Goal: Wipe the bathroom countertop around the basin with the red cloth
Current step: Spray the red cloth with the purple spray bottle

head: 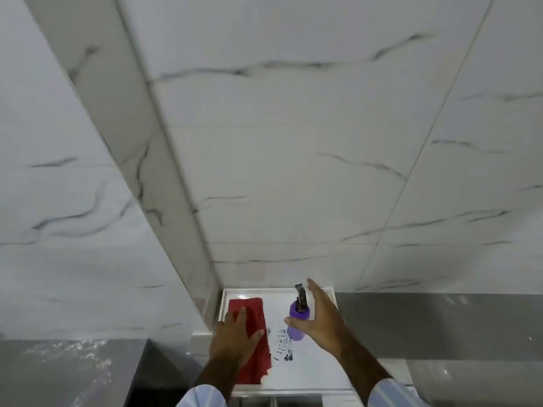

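The red cloth (255, 339) lies spread along the left side of the white countertop (317, 365), low in the head view. My left hand (235, 336) presses flat on the cloth, fingers pointing away from me. My right hand (320, 321) is cupped around a purple pump bottle (298, 323), thumb on its near side and fingers spread past its far side, open and at most lightly touching it. The basin is not in view.
White marble-look wall tiles fill most of the view, with a protruding tiled column (164, 201) meeting the countertop's left back corner. A black printed pattern (283, 346) marks the countertop between cloth and bottle. Grey tiles (440, 324) run to the right and lower left.
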A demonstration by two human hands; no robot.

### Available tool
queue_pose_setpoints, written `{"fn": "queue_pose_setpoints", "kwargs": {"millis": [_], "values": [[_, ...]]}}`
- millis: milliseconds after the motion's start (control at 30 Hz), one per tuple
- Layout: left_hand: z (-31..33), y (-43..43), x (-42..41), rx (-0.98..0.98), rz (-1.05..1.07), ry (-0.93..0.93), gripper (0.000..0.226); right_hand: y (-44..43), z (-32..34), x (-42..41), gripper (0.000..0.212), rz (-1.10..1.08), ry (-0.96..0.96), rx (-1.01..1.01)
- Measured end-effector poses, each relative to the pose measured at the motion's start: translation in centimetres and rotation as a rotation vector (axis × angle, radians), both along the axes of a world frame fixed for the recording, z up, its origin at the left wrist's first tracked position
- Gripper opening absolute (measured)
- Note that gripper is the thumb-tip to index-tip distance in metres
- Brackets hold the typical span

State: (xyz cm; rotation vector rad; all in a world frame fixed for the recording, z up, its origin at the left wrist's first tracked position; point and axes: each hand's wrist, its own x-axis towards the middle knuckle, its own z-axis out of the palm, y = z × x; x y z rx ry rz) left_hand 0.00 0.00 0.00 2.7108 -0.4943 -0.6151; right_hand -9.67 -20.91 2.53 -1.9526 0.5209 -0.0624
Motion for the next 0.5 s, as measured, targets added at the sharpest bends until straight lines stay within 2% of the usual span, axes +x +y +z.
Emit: {"fn": "queue_pose_setpoints", "kwargs": {"millis": [67,167,200,267,367,500], "values": [[-1.7,-0.7,0.0,0.069,0.051,0.057,0.104,0.4,-2.0,1.2,0.1,-0.044,-0.02,0.042],[-3.9,-1.2,-0.5,0.126,0.07,0.1,0.116,1.1,-4.9,2.0,0.053,-0.077,-0.032,0.123],[-4.6,-1.5,-0.6,0.157,0.074,0.098,0.116,1.3,-5.3,2.0,0.043,-0.08,-0.038,0.131],[-5.5,-2.2,-0.6,0.195,0.103,0.092,0.112,1.5,-5.8,2.3,0.038,-0.081,-0.091,0.136],[-5.6,-3.2,-0.3,0.244,0.118,0.114,0.1,1.5,-5.1,2.3,0.041,-0.09,-0.123,0.107],[-4.8,-2.6,1.0,0.097,0.186,0.121,0.069,0.9,-1.8,1.8,0.09,-0.163,-0.162,0.165]]}}
